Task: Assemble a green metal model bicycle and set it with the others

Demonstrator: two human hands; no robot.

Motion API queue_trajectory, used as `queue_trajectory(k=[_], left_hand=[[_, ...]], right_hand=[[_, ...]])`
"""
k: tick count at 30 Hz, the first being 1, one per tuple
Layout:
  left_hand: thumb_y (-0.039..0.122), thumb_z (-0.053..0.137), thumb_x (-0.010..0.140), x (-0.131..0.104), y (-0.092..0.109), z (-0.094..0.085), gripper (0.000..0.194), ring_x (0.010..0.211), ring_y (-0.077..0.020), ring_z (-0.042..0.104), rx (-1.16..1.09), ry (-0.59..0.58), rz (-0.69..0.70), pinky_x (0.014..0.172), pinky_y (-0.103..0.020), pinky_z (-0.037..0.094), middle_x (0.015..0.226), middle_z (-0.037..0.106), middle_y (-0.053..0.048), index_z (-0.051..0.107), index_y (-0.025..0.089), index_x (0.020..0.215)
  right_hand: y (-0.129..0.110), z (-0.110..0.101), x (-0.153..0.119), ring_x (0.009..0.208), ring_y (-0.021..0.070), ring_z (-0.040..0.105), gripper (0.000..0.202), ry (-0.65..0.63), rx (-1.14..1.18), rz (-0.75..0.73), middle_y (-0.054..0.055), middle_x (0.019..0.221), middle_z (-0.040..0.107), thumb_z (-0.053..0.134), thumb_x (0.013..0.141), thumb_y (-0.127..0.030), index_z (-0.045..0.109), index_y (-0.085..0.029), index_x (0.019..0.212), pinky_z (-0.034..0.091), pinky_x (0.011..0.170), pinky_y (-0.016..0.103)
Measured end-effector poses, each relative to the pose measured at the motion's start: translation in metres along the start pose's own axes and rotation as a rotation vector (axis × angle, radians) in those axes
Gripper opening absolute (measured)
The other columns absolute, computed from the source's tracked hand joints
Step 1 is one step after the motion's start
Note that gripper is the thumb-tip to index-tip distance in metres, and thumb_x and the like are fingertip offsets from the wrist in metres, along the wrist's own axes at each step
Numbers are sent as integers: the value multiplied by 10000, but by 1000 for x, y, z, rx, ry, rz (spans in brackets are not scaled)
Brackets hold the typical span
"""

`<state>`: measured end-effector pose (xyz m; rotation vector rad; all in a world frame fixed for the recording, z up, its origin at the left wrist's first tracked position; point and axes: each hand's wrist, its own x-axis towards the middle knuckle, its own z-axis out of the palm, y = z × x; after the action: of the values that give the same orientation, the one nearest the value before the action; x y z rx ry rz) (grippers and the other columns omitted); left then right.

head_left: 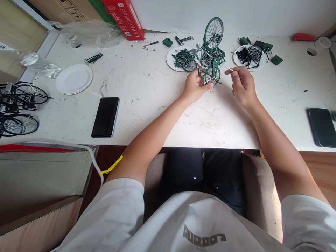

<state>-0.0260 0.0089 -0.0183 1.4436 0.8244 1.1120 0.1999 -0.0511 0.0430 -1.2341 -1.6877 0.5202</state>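
My left hand [194, 85] is closed around the lower wheel end of a green model bicycle [215, 65]. The bicycle stands on end, its other wheel pointing up toward the wall. To its right, my right hand [243, 84] pinches a thin pale stick [229, 69] whose tip points left at the bicycle without touching it. Behind the bicycle, a white plate [170, 64] carries green bicycle parts [185, 57], and the bicycle partly hides more green parts. Beyond my right hand, another white plate [237, 62] holds black bicycle parts [249, 56].
Assembled black model bicycles [22, 105] stand far left, near white plates [74, 79] and a plastic bottle [40, 64]. One phone [105, 117] lies left, another [321, 126] right. A small screwdriver [151, 44], black parts [183, 40] and a red box [126, 19] are at the back.
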Motion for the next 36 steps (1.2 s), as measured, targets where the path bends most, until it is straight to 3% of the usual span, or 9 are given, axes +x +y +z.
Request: queue_trajectory(k=[2,4,9,13,20,28,36], left_hand=[[497,979,853,3,-5,-2,741,1372,-361,790,15,28,30,1263,-608,608,1349,825,-154,600,239,1435],[500,984,834,4,-7,-4,697,1298,-344,819,5,66,32,1251,-599,619,1316,840,-138,611,248,1366],[507,1012,825,4,-4,-2,827,1408,-359,767,9,84,10,1279,-597,594,1308,836,-138,586,257,1488],[563,969,870,7,-14,-4,829,1439,-360,740,63,21,68,1277,-595,589,1364,801,-158,564,265,1528],[622,946,895,19,-38,-9,736,1313,-342,810,34,53,109,1234,-601,619,1251,816,-126,598,250,1426],[514,950,927,19,-42,-10,649,1326,-340,811,57,35,146,1246,-612,621,1264,817,-126,620,240,1415],[526,945,929,17,-45,-8,640,1324,-339,818,94,49,173,1250,-597,626,1265,812,-120,637,237,1409]], right_hand=[[-3,-1,1,1157,362,705,794,0,-39,-38,80,862,609,554,960,-1019,832,-312,1191,627,1106,617],[-5,1,0,1123,356,704,736,0,-32,-49,88,873,628,643,944,-983,852,-327,1205,642,1081,615],[-6,6,-6,803,257,711,526,35,65,-24,100,1011,731,845,935,-809,896,-314,1106,656,730,498],[-9,7,-8,686,206,683,434,71,47,-21,88,1006,793,891,938,-723,911,-296,1014,605,607,438],[-14,7,-9,679,198,697,286,75,4,-41,81,1000,815,890,973,-572,929,-296,1041,627,654,441],[-16,3,-8,836,276,762,255,49,-169,-47,106,1016,844,851,1003,-524,927,-305,1107,665,722,470],[-19,1,-11,972,316,843,268,-26,-269,-64,99,1087,890,739,1067,-429,919,-259,1171,683,838,488]])
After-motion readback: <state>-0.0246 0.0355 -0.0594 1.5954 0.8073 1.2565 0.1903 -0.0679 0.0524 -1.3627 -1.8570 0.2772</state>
